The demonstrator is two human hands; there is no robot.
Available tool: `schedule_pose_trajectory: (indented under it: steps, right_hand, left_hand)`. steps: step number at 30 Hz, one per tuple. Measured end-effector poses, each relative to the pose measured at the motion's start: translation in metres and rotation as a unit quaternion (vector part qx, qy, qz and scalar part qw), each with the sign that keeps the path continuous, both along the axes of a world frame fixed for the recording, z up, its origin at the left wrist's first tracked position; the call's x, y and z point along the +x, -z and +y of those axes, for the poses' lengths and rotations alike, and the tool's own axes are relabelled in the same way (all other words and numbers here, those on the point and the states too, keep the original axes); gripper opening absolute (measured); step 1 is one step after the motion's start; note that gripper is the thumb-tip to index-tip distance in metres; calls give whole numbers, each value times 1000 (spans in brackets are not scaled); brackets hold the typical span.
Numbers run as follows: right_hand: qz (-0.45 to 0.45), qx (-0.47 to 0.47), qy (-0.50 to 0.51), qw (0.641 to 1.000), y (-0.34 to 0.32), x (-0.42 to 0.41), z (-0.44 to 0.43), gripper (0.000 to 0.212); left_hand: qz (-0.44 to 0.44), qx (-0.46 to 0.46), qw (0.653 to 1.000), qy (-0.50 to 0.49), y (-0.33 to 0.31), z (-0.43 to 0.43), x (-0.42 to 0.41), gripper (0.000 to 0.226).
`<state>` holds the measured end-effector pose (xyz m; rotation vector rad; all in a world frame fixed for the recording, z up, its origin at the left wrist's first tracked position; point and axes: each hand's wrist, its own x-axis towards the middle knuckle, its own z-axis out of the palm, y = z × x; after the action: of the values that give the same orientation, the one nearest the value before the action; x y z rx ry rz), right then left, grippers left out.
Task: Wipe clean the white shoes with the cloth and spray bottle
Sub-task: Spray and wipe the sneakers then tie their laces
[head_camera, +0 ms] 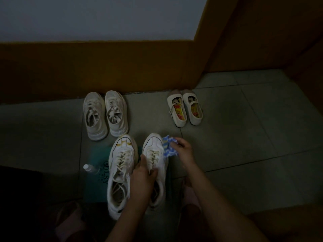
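Two white laced sneakers lie side by side on the floor in front of me. My left hand (144,173) grips the right sneaker (154,149) over its tongue and laces. My right hand (182,149) pinches a blue-and-white patterned cloth (168,147) against the outer side of that sneaker's toe. The left sneaker (120,165) has yellowish marks on its toe and lies untouched. A clear spray bottle (90,168) lies on its side to the left of it, on the edge of a teal bag (97,163).
A second pair of off-white sneakers (104,113) stands further back by the brown skirting. A small pair of strap shoes (185,109) with cartoon insoles stands to the right. The grey tile floor (244,137) is dim. A brown door frame (262,41) rises at right.
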<state>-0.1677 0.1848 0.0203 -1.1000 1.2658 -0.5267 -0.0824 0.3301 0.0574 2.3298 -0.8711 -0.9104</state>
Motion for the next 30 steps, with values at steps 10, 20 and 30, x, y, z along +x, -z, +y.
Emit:
schedule_pose_trajectory:
  steps: [10,20,30]
  right_hand:
    - [78,-57,-11,995,7,22,18,37]
    - [88,-107,-40,990,7,5,36,24]
    - [40,-3,11,999,1,-36,81,10]
  left_hand:
    - [-7,1,1000,0,1,-2,-1,68]
    - [-2,6,1000,-5,4,0,-1,68]
    - [12,-14,1000,-11,2,2,1,64]
